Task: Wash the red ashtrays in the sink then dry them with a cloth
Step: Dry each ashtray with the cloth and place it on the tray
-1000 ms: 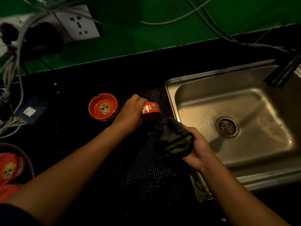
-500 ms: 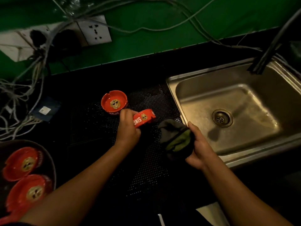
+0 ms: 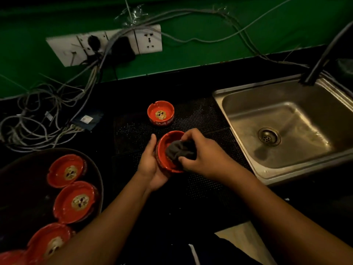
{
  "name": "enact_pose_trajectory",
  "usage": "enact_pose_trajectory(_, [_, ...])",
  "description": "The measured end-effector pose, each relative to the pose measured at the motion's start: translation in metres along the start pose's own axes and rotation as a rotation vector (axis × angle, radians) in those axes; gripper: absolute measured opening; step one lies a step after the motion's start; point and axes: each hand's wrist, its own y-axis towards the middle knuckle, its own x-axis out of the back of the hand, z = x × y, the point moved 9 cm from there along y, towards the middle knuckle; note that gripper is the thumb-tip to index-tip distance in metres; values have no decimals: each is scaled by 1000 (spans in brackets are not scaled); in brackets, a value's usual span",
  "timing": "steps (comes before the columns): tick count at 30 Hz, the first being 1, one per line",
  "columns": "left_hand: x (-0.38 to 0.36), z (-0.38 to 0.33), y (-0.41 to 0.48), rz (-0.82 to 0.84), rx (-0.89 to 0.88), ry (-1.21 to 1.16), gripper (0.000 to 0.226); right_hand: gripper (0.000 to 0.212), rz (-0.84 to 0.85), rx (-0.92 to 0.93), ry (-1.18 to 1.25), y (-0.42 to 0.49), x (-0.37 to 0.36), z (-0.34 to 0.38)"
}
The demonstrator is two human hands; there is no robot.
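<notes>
- Red ashtray [image 3: 162, 148] was held tilted over the counter mat [image 3: 200, 115], left of the sink [image 3: 238, 104], and was clasped from below by the left grip [image 3: 150, 163].
- Dark cloth [image 3: 179, 150] was pinched by the right grip [image 3: 202, 155] and pressed into the ashtray's bowl.
- Second ashtray [image 3: 160, 113] was set upright on the mat, just behind.

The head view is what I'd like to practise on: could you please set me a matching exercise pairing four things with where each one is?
Things:
1. cloth
2. held ashtray
3. lone ashtray
4. sink

Places:
a. right of the mat
b. on the mat, beyond both hands
c. pressed into an ashtray by the right hand
d. gripped by the left hand

Pairs: 1-c, 2-d, 3-b, 4-a.
</notes>
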Motion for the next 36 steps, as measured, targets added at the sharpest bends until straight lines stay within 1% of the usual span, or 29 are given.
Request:
enact_pose_trajectory(1, [2, -1, -3, 14, 18, -10, 73, 44, 2, 20, -19, -2, -5, 8])
enact_pose_trajectory(5, [1, 5, -17, 71, 114, 21, 66, 42, 31, 159, -84, -9, -30, 41])
enact_pose_trajectory(8, [-1, 0, -24, 123, 120, -29, 69, 51, 71, 278, -143, -18, -42, 54])
enact_pose_trajectory(11, [-3, -1, -32, 191, 171, -5, 69, 56, 83, 353, -241, -29, -47, 55])
enact_pose_trajectory(15, [-3, 6, -37, 212, 225, 7, 74, 47, -1, 463, -297, -28, -50, 64])
enact_pose_trajectory(17, [-3, 5, -38, 222, 202, 27, 72, 39, -47, 472, -330, -20, -47, 66])
enact_pose_trajectory(19, [-5, 4, -40, 243, 196, 41, 69, 34, -117, 476, -419, -14, -42, 66])
enact_pose_trajectory(21, [-5, 1, -41, 221, 176, 58, 67, 35, -165, 386, -528, -9, -39, 61])
enact_pose_trajectory(24, [-6, -4, -36, 169, 130, 83, 64, 41, -133, 118, -622, -1, -39, 46])
enact_pose_trajectory(27, [-8, 5, -33, 125, 146, 164, 64, 27, -49, -112, -623, 0, -36, 30])
enact_pose_trajectory(29, [-9, 10, -31, 109, 148, 198, 64, 17, 62, -254, -511, -6, -32, 16])
enact_pose_trajectory(31, [-10, 9, -29, 109, 132, 227, 66, 11, 138, -322, -372, -13, -27, 8])
enact_pose_trajectory(33, [-11, 4, -25, 108, 106, 270, 64, 14, 169, -326, -195, -18, -25, 8])
enact_pose_trajectory(36, [-11, 0, -23, 97, 89, 287, 61, 13, 194, -294, 249, -19, -35, 11])
